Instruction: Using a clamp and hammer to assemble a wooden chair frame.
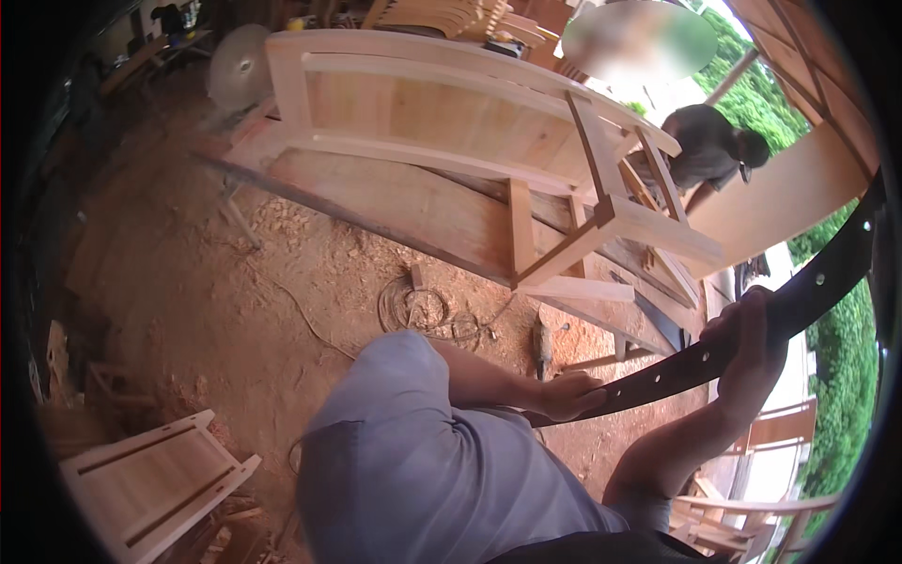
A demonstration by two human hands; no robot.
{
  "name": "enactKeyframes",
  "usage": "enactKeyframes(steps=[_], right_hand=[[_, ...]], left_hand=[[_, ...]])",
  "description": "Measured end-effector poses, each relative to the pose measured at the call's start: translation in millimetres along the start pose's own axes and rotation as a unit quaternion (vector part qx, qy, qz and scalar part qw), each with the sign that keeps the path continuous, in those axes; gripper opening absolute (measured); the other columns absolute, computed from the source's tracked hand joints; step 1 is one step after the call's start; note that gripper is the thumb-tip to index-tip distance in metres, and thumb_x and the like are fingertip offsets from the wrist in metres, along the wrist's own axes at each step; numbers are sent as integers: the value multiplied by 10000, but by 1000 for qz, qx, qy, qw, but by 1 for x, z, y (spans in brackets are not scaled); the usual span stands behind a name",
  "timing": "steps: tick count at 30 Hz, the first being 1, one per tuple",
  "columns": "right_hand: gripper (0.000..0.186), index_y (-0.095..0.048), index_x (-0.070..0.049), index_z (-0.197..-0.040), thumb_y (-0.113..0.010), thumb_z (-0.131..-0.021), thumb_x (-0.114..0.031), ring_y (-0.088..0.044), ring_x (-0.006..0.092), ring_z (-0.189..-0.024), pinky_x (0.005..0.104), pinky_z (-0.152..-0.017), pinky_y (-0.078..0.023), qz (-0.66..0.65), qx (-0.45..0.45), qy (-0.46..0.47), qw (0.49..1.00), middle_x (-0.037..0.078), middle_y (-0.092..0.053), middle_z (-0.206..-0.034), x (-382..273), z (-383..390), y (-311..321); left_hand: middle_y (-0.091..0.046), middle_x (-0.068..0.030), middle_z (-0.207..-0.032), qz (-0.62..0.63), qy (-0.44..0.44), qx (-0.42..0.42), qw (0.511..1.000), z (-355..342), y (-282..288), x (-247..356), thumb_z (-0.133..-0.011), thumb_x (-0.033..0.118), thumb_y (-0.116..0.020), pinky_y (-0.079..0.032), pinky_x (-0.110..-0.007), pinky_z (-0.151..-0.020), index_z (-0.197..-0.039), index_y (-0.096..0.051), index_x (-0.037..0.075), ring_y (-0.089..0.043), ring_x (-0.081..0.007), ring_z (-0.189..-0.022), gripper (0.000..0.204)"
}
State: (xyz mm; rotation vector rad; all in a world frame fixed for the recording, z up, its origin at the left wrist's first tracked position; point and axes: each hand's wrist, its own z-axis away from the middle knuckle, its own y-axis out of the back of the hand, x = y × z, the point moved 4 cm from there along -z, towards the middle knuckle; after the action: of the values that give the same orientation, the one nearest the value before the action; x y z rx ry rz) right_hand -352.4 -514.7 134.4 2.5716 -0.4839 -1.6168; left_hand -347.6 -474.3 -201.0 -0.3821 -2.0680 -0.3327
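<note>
A long dark strip with a row of round holes (683,365) curves up toward the right edge, close in front of me. It looks like a perforated strap; I cannot tell its material. My left hand (573,395) is closed around its lower left end. Farther up, my right hand (752,348) wraps around the same strip with the fingers over its upper edge. The strip runs on past the right hand and out of view. A grey sleeve covers my left upper arm, and both forearms are bare.
A long pale wooden panel frame (442,58) rests on a low workbench (376,193). Beyond it a person (707,146) bends down by a large board (799,202). A coiled cord (399,305) and a power tool (542,346) lie among shavings. A panelled frame (160,489) is at lower left.
</note>
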Motion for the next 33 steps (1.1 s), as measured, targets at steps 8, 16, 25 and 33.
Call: enactKeyframes(steps=[8, 16, 25, 33], right_hand=[[935, -284, 120, -1573, -396, -1083, -668, -597, 456, -1304, 533, -1145, -482, -50, 28, 414, 908, 303, -517, -1478, 43, 5, 39], [724, -455, -66, -1605, -365, -1127, -602, -537, 282, -1405, 439, -1173, -393, 96, -140, -349, 921, 150, -562, -1550, 434, 155, 116], [1138, -401, 72, -1581, -832, -820, -656, -574, 314, -1366, 452, -1108, -472, -180, -191, -183, 948, 197, -547, -1531, 351, 142, 139], [1252, -359, 119, -1569, -878, -758, -680, -577, 262, -1375, 403, -1085, -485, -219, -141, -148, 954, 188, -585, -1482, 288, 105, 48]], left_hand=[[-564, -29, -651, 117, -47, 109, 986, -88, 58, 142, -1136, 611, -322, -461, -365, -624, -863, -624, 10, -543, -128, -644, 726], [-562, -93, -583, 80, -20, 206, 975, -194, 176, 306, -1039, 688, -289, -526, -460, -476, -788, -599, 70, -645, -251, -556, 736], [-602, -29, -630, 50, -184, 347, 918, -314, 376, 380, -1066, 599, -521, -471, -357, -418, -886, -652, 154, -596, -186, -500, 497], [-658, -138, -679, 84, -25, 377, 922, -411, 623, 220, -1048, 496, -460, -571, -403, -512, -786, -627, 57, -665, -280, -563, 537]])
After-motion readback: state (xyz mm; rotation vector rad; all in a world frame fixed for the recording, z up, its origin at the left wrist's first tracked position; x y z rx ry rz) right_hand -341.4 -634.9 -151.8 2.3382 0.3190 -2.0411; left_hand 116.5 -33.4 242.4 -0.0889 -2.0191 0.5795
